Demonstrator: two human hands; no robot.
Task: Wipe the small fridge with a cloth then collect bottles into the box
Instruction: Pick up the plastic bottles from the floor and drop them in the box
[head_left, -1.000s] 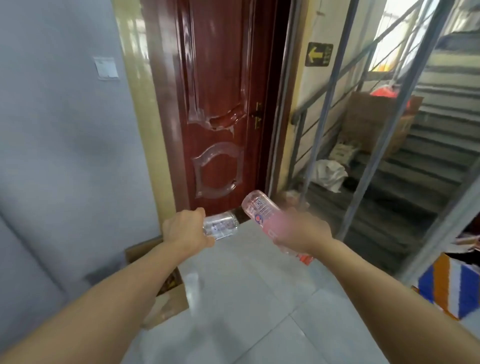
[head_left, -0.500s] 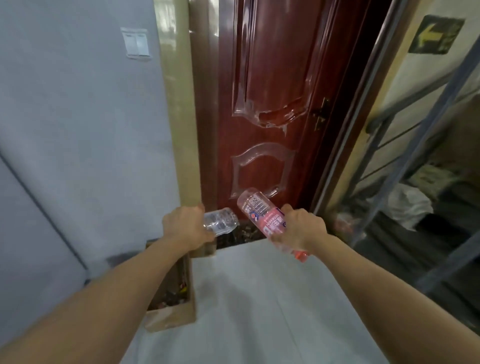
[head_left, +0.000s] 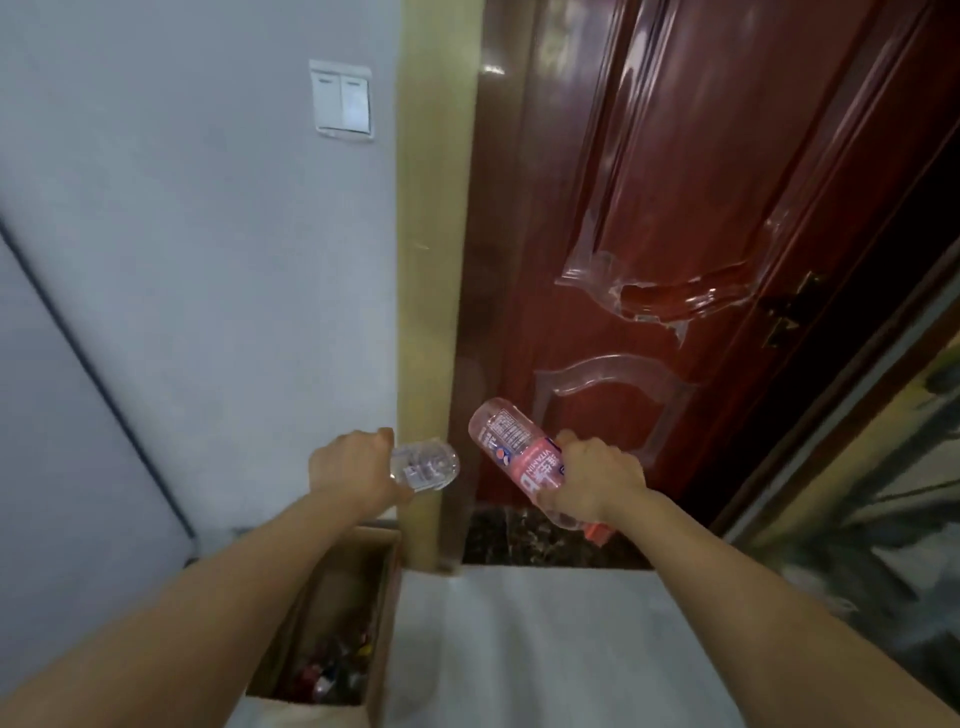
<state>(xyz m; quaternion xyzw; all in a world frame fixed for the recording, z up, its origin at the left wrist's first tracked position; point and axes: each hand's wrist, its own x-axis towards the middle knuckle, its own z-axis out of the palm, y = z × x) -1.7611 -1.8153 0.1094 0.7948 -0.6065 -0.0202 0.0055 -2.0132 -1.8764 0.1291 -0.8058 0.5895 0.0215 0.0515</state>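
Observation:
My left hand (head_left: 350, 470) grips a small clear plastic bottle (head_left: 427, 464), its base pointing right. My right hand (head_left: 592, 480) grips a pink-labelled bottle (head_left: 511, 444), tilted with its base up and left and its red cap (head_left: 596, 532) down behind my wrist. Below my left forearm, an open cardboard box (head_left: 376, 618) stands on the floor against the grey wall. Several bottles and other items lie blurred inside it. Both hands hover above and beyond the box. No fridge or cloth is in view.
A dark red door (head_left: 675, 234) with a yellow frame (head_left: 431, 260) stands straight ahead. A light switch (head_left: 342, 105) is on the grey wall at left. Pale floor tiles (head_left: 545, 649) lie beside the box. Blurred railing and clutter fill the right edge.
The view has swung left and closer to the door and box. The stairs at right have left the frame. Both hands still hold their bottles in the same way.

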